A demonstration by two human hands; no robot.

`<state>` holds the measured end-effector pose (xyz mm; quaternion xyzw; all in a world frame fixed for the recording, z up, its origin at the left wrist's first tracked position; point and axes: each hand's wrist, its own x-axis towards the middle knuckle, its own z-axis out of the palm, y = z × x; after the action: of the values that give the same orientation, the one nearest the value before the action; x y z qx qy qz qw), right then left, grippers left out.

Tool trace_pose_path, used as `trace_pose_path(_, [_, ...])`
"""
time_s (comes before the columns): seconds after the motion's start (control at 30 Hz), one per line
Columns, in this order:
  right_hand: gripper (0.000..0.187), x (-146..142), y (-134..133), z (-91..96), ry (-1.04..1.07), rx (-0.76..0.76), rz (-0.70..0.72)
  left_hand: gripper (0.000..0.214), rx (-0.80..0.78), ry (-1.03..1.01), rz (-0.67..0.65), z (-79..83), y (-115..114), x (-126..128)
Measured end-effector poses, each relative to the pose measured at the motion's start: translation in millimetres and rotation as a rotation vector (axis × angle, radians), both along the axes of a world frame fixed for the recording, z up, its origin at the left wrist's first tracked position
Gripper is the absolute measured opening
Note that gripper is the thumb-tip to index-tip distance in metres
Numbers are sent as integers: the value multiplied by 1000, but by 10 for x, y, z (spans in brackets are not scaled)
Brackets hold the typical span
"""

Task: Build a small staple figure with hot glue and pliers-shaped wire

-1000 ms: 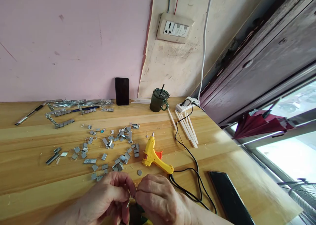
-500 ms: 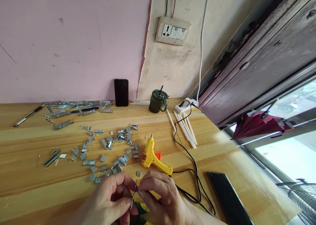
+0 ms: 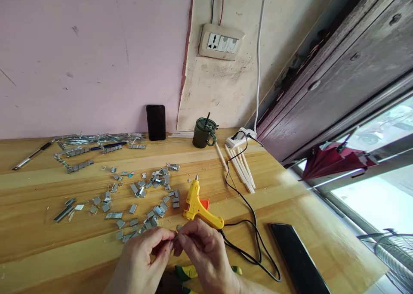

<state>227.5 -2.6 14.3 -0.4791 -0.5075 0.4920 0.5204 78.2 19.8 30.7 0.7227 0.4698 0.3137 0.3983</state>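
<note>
My left hand [image 3: 146,251] and my right hand [image 3: 204,251] meet near the lower middle, fingertips almost touching. Thumb and forefinger of the left are pinched on a thin metal wire, of which little shows between the fingertips. The right is also closed in a pinch at the same spot; what lies in it is hidden. Below the hands, partly covered, lies a tool with yellow-and-green handles [image 3: 187,272]. Just beyond the fingers rest a small round grey disc [image 3: 179,227] and a yellow glue gun [image 3: 196,203]. Several small grey metal clips [image 3: 151,218] are scattered to the left.
White glue sticks [image 3: 240,169] lie by a power strip [image 3: 240,134]. A black cable [image 3: 254,216] loops on the right near a phone [image 3: 297,257]. Farther back stand a dark green mug [image 3: 202,134] and another phone [image 3: 156,122]. Wires with clips [image 3: 97,140] and a pen [image 3: 32,156] lie back left.
My fingertips have come closer together, and the wire that stuck out between them is now mostly covered. The view has shifted slightly; things on the table stay put.
</note>
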Motion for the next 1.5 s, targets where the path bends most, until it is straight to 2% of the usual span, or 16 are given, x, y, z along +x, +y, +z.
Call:
trace_pose_path(0.13, [15,-32,22,-9,51,-16,-46,19,117,24,-24,-45,37,2])
trace_pose_path(0.33, [30,-75,75,-71,414,-175,-2,24,521,108,-35,-92,78,-7])
trace_pose_path(0.47, [33,-77,101,-95,455,-191,13,26,726,208,-40,-136,89,-35])
trace_pose_path(0.57, [31,-69,110,-95,470,-197,14,24,789,217,-21,-156,104,-55])
trace_pose_path(0.67, [31,-60,102,-92,463,-179,15,18,693,139,-20,-127,108,-54])
trace_pose_path(0.83, [27,-51,45,-86,391,-107,-11,16,127,20,9,-18,62,17])
trace_pose_path(0.9, [26,-53,31,-83,345,-88,-19,16,-24,-18,26,2,38,50])
trace_pose_path(1.0, [30,-64,36,-83,319,-88,-20,18,-55,-47,45,-12,14,64])
trace_pose_path(1.07, [33,-70,48,-87,333,-103,-14,18,43,-18,51,-42,9,44])
trace_pose_path(1.17, [34,-70,56,-98,348,-115,-14,15,220,53,-31,-83,3,-4])
trace_pose_path(1.23, [34,-65,49,-107,351,-115,-22,19,234,100,-82,-86,-6,-19])
trace_pose_path(1.3, [34,-56,37,-114,351,-117,-22,19,158,123,-75,-59,-11,-9])
trace_pose_path(1.43, [33,-30,18,-103,352,-129,24,23,-98,58,-79,69,41,31])
trace_pose_path(1.5, [32,-12,15,-85,350,-133,56,19,-152,55,-80,141,93,30])
